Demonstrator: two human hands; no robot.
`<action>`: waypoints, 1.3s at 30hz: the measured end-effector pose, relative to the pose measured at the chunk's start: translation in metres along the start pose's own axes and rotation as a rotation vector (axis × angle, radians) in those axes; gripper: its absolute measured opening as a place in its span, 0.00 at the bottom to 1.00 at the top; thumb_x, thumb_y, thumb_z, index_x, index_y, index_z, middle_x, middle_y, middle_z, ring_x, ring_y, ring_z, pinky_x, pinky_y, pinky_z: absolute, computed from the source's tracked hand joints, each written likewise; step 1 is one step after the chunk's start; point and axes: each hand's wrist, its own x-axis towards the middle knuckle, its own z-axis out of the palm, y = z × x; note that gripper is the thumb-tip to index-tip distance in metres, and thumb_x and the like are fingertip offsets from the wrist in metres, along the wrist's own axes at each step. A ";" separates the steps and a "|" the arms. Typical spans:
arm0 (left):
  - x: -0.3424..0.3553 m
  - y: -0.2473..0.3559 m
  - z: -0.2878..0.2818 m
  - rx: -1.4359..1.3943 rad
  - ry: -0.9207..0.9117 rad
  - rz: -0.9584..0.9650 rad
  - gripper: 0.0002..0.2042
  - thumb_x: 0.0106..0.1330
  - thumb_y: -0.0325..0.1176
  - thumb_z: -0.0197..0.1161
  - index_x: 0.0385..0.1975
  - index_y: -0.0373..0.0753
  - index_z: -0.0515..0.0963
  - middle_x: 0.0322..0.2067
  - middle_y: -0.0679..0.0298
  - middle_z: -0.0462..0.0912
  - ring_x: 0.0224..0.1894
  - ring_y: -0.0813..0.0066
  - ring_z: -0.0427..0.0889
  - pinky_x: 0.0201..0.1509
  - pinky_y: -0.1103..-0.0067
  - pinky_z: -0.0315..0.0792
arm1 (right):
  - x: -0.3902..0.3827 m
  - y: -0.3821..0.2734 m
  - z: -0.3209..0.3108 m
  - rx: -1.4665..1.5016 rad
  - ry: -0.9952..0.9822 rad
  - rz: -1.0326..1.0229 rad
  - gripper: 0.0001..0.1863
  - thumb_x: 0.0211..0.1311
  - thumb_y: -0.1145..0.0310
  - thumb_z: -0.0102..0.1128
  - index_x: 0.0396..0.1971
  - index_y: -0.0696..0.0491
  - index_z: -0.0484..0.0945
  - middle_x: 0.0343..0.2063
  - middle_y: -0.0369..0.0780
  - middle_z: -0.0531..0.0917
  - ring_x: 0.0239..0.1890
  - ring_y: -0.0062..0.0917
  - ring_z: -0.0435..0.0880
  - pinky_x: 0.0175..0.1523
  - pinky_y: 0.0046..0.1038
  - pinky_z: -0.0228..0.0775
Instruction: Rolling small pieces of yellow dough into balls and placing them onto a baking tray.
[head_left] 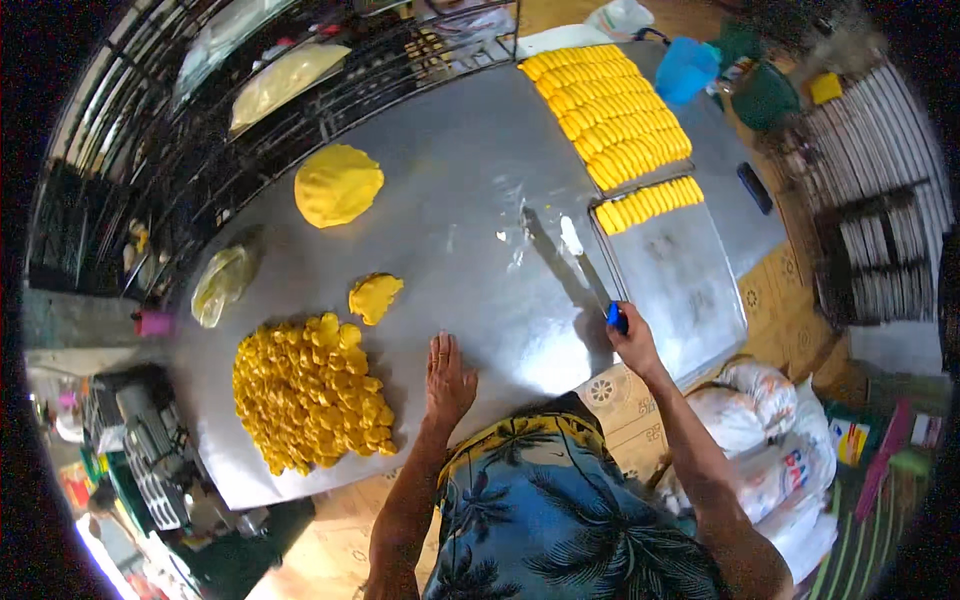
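Shiny grey metal covers the big worktop (470, 180), and wire racks (880, 200) stand around it in a crowded room. On the far side lies a flat metal tray (690, 290) with neat rows of yellow dough pieces (615, 110). Nearer sits a bumpy heap of cut dough bits (310, 395), then a round dough ball (338, 185) and a small dough lump (374, 296). White sacks (770, 440) rest on the floor. The left hand (449, 378) lies flat and open on the worktop beside the heap. The right hand (632, 340) is closed around the blue handle of a long knife (580, 260), its blade resting on the worktop by the tray.
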 end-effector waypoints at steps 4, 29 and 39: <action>-0.004 -0.020 -0.017 -0.004 -0.049 0.090 0.38 0.69 0.35 0.64 0.76 0.26 0.58 0.79 0.40 0.53 0.81 0.37 0.51 0.83 0.56 0.51 | -0.020 -0.005 0.033 0.150 0.084 0.214 0.27 0.67 0.73 0.65 0.66 0.55 0.72 0.32 0.37 0.80 0.30 0.22 0.78 0.36 0.26 0.74; -0.009 -0.032 -0.013 0.114 0.070 0.204 0.29 0.72 0.39 0.59 0.70 0.31 0.70 0.74 0.48 0.67 0.78 0.47 0.62 0.78 0.54 0.57 | 0.003 -0.037 0.086 -0.202 0.245 0.178 0.24 0.76 0.62 0.57 0.68 0.48 0.75 0.49 0.51 0.86 0.51 0.48 0.86 0.57 0.39 0.78; -0.007 -0.034 -0.012 0.073 0.095 0.218 0.28 0.76 0.41 0.55 0.71 0.33 0.69 0.75 0.49 0.67 0.78 0.45 0.62 0.78 0.52 0.57 | -0.010 -0.055 0.081 0.036 0.319 0.214 0.23 0.78 0.60 0.55 0.69 0.48 0.76 0.57 0.53 0.84 0.57 0.49 0.84 0.62 0.37 0.77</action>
